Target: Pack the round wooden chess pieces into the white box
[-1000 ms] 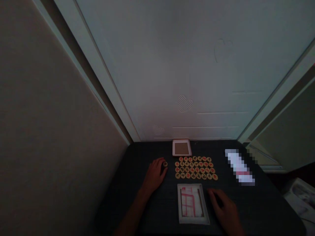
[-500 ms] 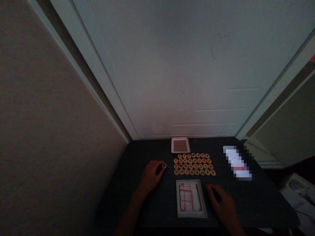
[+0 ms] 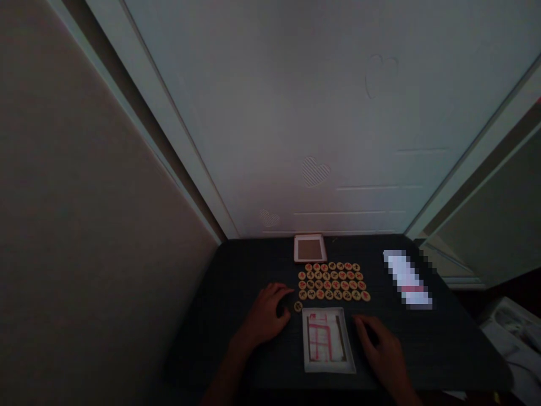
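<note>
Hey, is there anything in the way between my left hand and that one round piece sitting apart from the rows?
Nothing visible stands between your left hand and the lone piece. The rows of pieces and the pale tray lie beyond it, not in between.

To the right of your left hand (image 3: 264,316), the xiangqi pieces (image 3: 327,285) are tan with red or black characters; the loose piece (image 3: 298,306) beside that hand is tan, marked dark. Between your hands, the pale-rimmed box (image 3: 306,349) shows pink lines on white. Beyond them, the tabletop (image 3: 224,287) is blackish, and the greyish-white door (image 3: 274,113) has striped and outlined hearts.
</note>
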`<state>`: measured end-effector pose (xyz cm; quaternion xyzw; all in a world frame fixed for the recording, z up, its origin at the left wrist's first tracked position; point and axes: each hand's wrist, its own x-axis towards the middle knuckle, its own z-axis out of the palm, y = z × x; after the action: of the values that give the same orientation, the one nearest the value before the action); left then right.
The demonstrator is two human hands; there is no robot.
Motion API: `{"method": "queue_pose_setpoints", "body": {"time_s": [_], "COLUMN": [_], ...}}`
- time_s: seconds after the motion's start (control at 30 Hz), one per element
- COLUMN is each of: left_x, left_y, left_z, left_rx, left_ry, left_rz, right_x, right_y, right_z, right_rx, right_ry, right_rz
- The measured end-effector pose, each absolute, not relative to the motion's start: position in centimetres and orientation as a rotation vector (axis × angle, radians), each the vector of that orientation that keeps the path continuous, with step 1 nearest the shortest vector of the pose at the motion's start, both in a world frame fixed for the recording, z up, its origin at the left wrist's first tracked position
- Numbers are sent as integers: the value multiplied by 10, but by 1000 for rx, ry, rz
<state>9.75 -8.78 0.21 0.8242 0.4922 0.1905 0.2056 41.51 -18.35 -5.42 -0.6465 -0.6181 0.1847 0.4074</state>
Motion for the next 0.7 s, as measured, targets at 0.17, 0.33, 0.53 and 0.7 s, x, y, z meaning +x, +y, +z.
{"method": "queue_pose_setpoints", "body": {"time_s": [0.17, 0.33, 0.53, 0.7], "left_x": [109, 114, 101, 103], "left_y": [-100, -102, -107, -119], "left_z": [0, -8, 2, 22], "left_rx": [2263, 2267, 2116, 1896], "left_ry": [1330, 1350, 1369, 1274], "left_rz": [550, 567, 665, 760], "right_x": [414, 415, 416, 415], "right_y": [-183, -183, -183, -183], "right_z": [-52, -53, -52, -52], "right_rx": [-1648, -1664, -1664, -1658], "right_ry": [-1555, -1548, -1560, -1543], "right_rz": [460, 470, 489, 494]}}
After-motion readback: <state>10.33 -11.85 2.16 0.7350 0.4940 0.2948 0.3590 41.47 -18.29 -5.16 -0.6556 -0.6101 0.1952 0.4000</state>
